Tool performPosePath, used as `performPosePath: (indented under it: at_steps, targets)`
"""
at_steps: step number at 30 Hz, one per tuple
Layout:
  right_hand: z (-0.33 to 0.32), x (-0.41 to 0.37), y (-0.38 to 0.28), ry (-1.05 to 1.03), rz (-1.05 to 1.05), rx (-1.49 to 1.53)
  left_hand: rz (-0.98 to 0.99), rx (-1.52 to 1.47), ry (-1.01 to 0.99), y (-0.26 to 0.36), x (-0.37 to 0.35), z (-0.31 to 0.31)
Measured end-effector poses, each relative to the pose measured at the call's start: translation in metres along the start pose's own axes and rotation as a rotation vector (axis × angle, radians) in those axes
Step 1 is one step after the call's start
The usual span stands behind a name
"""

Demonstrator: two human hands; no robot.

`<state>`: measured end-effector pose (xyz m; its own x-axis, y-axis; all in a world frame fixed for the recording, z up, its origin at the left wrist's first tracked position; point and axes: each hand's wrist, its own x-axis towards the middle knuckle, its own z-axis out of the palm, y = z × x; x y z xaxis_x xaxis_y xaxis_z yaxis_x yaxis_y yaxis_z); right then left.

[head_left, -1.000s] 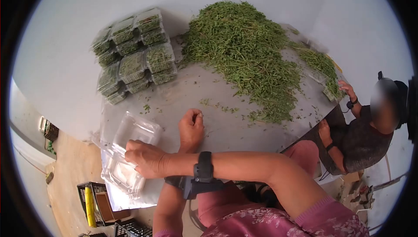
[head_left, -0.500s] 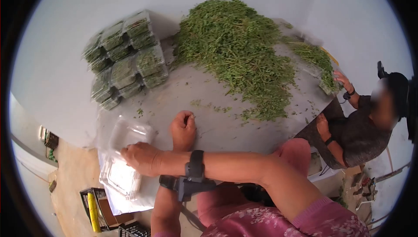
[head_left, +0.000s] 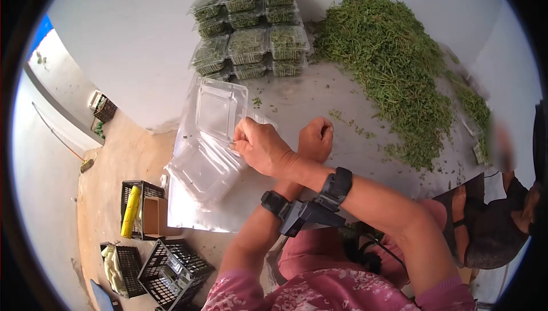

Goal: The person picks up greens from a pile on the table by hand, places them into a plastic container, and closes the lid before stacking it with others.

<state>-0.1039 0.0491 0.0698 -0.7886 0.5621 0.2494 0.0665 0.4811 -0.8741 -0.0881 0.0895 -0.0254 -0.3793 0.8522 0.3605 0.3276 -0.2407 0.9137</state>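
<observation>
My forearms are crossed. My right hand [head_left: 264,146] reaches over to the left and pinches the edge of a clear plastic clamshell container [head_left: 221,105], whose open shell stands tilted up. Beneath it a stack of nested clear clamshells [head_left: 202,177] lies at the table's left corner. My left hand [head_left: 315,138] is closed in a loose fist above the table, with nothing visible in it. Filled clamshells [head_left: 248,45] of green leaves are stacked behind, and a large heap of leafy green stems [head_left: 388,65] lies to the right.
The grey table [head_left: 342,91] carries scattered leaf bits and meets a white wall. At the right edge sits another person [head_left: 494,225], by more greens. On the floor at left are black crates [head_left: 174,274], one with a yellow roll [head_left: 131,211].
The view has swung left, so the table's contents appear farther right. My right hand has drawn a clamshell up off the stack. My left hand stays closed.
</observation>
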Motion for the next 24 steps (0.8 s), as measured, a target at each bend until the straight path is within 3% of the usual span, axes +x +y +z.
performPosePath:
  at_steps: [8,19,22,24]
  targets:
    - [-0.024,0.011,0.005,-0.017,0.124,0.230,-0.058,0.103,0.014,0.013,-0.002,-0.001]
    - [-0.018,0.011,-0.005,-0.116,0.116,0.130,0.031,0.210,0.037,0.012,-0.009,-0.001]
    - [-0.024,0.013,-0.005,-0.137,0.143,0.191,0.024,0.327,-0.085,0.013,-0.019,-0.009]
    - [-0.028,0.013,-0.008,-0.153,0.177,0.243,0.046,0.211,-0.384,-0.003,-0.028,-0.029]
